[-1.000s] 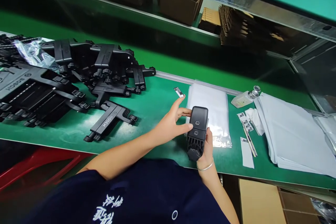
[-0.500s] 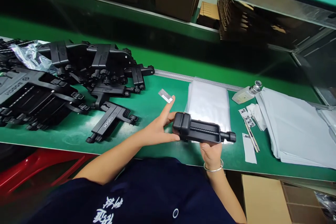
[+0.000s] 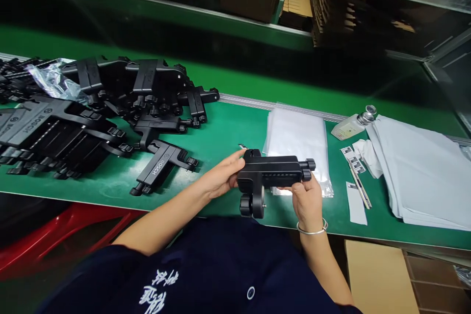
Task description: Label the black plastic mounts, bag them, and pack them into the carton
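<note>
Turned clamp (image 3: 272, 172) between left hand (image 3: 220, 177), right hand (image 3: 309, 202)

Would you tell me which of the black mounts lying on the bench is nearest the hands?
The mount with BOSCH lettering at the front right corner of the pile, nearest the left hand; the rest lie heaped farther left and back.

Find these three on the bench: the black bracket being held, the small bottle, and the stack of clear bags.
black bracket (image 3: 274, 171), head view, middle of its long body.
small bottle (image 3: 348, 129), head view, its labelled side.
clear bags (image 3: 300, 132), head view, bare top of the stack.
</note>
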Tool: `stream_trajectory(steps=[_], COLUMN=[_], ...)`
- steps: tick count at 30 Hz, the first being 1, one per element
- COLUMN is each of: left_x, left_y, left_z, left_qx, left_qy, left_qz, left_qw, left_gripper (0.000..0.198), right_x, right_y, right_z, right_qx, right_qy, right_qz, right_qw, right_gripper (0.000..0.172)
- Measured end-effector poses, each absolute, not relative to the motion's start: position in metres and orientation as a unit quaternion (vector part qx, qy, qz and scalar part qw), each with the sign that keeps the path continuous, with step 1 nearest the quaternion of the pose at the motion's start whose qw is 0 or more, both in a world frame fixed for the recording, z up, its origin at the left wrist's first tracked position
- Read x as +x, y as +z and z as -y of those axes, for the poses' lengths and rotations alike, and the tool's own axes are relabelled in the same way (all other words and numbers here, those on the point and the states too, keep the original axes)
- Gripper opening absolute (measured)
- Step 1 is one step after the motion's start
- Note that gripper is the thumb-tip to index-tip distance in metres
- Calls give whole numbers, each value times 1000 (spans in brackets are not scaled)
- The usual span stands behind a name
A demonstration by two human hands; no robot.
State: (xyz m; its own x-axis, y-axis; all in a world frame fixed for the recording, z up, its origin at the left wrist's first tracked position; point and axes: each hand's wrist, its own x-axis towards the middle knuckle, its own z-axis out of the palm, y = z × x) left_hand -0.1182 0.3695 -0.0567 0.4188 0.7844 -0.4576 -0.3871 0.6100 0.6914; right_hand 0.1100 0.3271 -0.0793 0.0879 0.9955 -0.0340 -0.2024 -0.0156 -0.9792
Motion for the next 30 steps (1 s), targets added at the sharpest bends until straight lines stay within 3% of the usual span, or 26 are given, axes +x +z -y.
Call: stream_trajectory(steps=[18,30], left_x=[-109,-112], left_y=[-64,-65], left_z=[-368,-367], left_qx=[128,108], left_qy=[323,293], left_qz=[-408,-404], left_qw=[844,860], left_gripper=[30,40], right_x=[104,102], right_y=[-69,-67], right_z=[-330,-330], right_qx=[-506,-504], right_qy=[534,548], right_qz=[381,373], right_qw=[560,553], right_gripper=[40,38])
